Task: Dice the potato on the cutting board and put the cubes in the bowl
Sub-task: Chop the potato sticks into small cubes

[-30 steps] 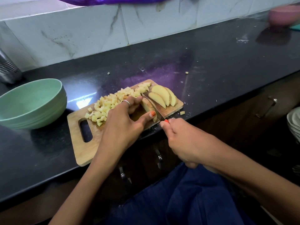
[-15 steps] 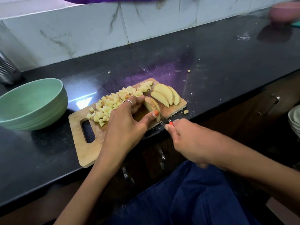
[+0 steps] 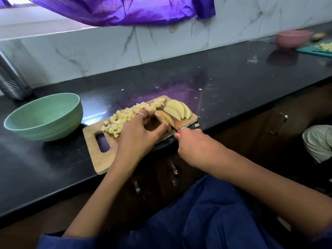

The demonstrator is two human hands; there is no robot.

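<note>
A wooden cutting board (image 3: 102,159) lies on the black counter. A heap of potato cubes (image 3: 124,117) covers its far left part, and a few potato slices (image 3: 177,109) lie at its far right corner. My left hand (image 3: 138,135) pinches a potato piece (image 3: 164,116) between thumb and fingers, holding it against the board. My right hand (image 3: 194,142) grips a knife (image 3: 173,127) at the board's near right edge; only a short bit of blade shows beside the piece. The green bowl (image 3: 45,117) stands left of the board with no cubes visible inside.
A steel vessel (image 3: 10,81) stands behind the bowl by the tiled wall. A pink bowl (image 3: 292,38) and a teal board (image 3: 318,50) with cut pieces sit far right. Stray cubes lie on the counter (image 3: 233,83). Purple cloth (image 3: 116,11) hangs overhead.
The knife blade has drawn back toward me through the potato piece, so less of it shows. My left hand stays on the piece. The head camera has tilted up.
</note>
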